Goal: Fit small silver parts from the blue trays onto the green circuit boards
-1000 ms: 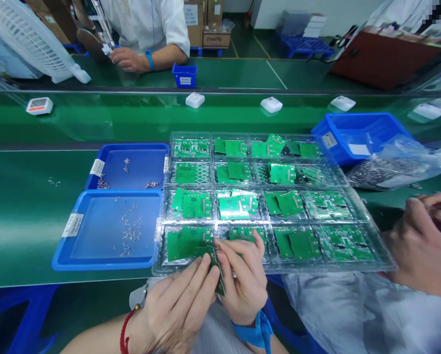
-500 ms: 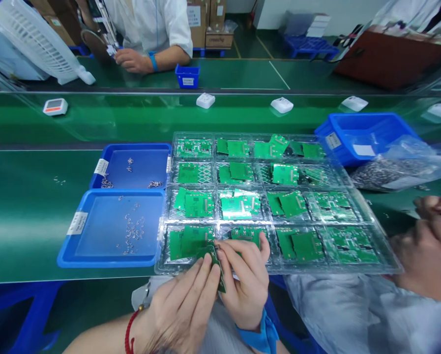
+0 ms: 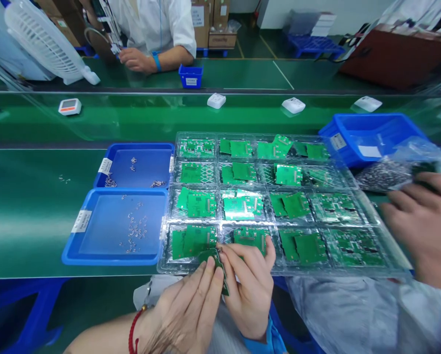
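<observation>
My left hand (image 3: 185, 307) and my right hand (image 3: 249, 287) meet at the near edge of the bench and pinch a small green circuit board (image 3: 220, 268) between their fingertips, edge-on to me. Both hands are closed on it. Just beyond them lies a clear plastic tray (image 3: 356, 184) divided into compartments, each holding green circuit boards (image 3: 238, 206). A red cord circles my left wrist and a blue strap my right.
Two blue trays (image 3: 95, 231) with several tiny metal parts lie left of the clear tray. A blue bin (image 3: 367, 129) and a plastic bag of parts (image 3: 384, 172) sit right. A co-worker's hands (image 3: 423, 226) work at the right edge. Another person (image 3: 146, 29) sits across the conveyor with its white devices (image 3: 293, 104).
The view has drifted, shifting the scene right. My hands keep pinching the board. The co-worker's hands at the right have moved up toward the bag of parts.
</observation>
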Demonstrator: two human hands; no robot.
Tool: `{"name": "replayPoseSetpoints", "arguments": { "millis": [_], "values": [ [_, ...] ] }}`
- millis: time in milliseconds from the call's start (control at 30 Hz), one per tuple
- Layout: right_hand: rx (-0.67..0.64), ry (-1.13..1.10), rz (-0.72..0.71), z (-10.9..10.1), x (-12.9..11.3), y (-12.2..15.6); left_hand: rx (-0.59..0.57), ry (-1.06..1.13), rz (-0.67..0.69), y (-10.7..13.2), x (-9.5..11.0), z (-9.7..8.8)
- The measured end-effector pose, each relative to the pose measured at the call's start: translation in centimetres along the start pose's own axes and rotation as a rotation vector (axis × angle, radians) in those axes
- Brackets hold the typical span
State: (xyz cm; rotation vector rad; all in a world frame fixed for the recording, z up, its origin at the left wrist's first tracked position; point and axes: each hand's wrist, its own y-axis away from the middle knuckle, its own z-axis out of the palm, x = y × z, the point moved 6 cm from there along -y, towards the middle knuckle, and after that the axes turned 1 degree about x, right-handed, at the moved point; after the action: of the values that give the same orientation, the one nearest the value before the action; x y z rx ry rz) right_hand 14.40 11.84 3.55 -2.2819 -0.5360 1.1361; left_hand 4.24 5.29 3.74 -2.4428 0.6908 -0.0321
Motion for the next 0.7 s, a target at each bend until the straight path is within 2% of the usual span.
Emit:
{"name": "replayPoseSetpoints", "arguments": {
  "millis": [167, 367, 700],
  "values": [
    [0.005, 0.013, -0.027, -0.12, 0.14, -0.08, 0.001, -0.037, 0.070, -0.23, 0.09, -0.36],
    [-0.001, 0.038, -0.075, -0.20, -0.36, -0.18, 0.006, -0.024, 0.073, -0.39, 0.08, -0.29],
    [-0.011, -0.019, -0.060, 0.13, -0.35, -0.05, 0.034, -0.017, 0.055, -0.87, -0.41, -0.30]
  ]
}}
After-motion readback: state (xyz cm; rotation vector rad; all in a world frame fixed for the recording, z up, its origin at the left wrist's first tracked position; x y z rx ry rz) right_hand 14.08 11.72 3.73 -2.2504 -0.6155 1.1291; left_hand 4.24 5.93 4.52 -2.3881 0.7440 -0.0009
